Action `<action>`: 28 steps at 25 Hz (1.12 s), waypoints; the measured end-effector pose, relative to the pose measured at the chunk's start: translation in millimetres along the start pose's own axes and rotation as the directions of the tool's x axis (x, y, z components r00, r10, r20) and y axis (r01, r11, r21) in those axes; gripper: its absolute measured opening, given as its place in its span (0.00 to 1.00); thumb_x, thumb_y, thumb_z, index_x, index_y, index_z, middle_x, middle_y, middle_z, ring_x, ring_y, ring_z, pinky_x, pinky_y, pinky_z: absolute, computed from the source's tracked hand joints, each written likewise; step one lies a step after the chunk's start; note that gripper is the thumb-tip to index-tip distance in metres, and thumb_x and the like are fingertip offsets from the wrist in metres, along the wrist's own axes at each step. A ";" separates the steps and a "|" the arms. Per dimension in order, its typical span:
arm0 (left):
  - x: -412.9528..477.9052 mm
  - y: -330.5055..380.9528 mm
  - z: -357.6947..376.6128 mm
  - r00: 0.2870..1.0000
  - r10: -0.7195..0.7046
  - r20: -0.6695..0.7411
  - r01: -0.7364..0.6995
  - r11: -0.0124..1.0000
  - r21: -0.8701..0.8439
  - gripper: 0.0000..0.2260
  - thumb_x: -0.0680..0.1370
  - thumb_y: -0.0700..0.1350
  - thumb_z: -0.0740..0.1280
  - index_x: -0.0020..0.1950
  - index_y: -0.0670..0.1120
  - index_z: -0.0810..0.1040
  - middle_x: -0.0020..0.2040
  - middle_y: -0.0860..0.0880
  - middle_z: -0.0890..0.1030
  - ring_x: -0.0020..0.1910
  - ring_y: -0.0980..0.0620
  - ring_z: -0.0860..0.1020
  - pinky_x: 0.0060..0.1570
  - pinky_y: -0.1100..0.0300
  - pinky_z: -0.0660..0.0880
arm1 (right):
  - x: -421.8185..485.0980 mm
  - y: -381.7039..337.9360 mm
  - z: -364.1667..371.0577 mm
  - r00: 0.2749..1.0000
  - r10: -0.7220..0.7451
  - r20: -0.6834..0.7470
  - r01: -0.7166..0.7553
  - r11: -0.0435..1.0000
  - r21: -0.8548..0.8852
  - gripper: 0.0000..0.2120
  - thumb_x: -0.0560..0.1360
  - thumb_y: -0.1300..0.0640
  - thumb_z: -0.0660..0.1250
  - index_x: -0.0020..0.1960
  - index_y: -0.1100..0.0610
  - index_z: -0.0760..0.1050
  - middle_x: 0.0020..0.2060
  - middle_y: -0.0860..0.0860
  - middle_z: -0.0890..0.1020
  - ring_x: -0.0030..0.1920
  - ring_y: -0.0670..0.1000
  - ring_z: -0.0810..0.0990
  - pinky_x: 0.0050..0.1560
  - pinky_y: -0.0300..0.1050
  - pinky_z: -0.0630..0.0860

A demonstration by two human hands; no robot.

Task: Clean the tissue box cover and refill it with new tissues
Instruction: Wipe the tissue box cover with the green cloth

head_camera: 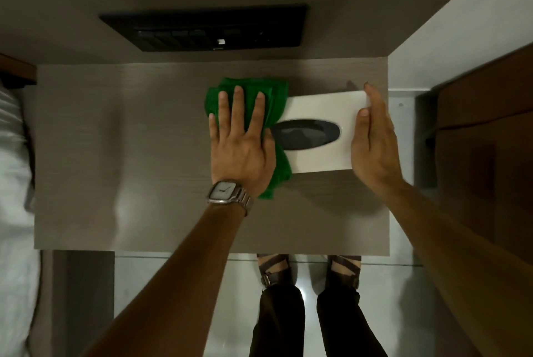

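A white tissue box cover (320, 107) with a dark oval slot (305, 134) lies flat on the right part of the grey wooden table (129, 154). No tissue shows in the slot. A folded green cloth (277, 97) covers the cover's left end. My left hand (240, 143), wearing a wristwatch, presses flat on the cloth with fingers spread. My right hand (373, 140) grips the cover's right end, thumb on top and fingers along the far edge.
A black switch panel (207, 29) is set in the wall behind the table. White bedding (13, 169) lies at the left. A dark wooden cabinet (487, 131) stands at the right. My legs and sandalled feet (308, 273) are below the table's front edge.
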State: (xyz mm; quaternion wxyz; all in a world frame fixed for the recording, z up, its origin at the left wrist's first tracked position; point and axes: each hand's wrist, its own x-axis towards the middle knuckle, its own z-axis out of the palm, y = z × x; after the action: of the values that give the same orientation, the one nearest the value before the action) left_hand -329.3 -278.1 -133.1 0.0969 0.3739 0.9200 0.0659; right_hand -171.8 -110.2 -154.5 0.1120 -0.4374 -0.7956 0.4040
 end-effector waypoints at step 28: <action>7.3 -34.2 -38.5 0.968 0.168 0.184 -0.133 0.973 -0.188 0.58 0.64 0.80 0.55 0.79 0.43 0.40 0.81 0.44 0.42 0.79 0.48 0.39 0.77 0.45 0.40 | -19.7 -94.6 54.1 0.995 -0.100 0.026 0.101 0.894 -0.436 0.27 0.84 0.45 0.46 0.81 0.54 0.56 0.81 0.56 0.56 0.81 0.59 0.48 0.78 0.63 0.45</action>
State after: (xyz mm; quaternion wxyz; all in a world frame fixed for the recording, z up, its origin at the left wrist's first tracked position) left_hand -366.2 -299.2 -103.2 0.2154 0.4379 0.8652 0.1154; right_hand -246.3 -182.7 -116.1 0.0306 -0.4091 -0.8875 0.2097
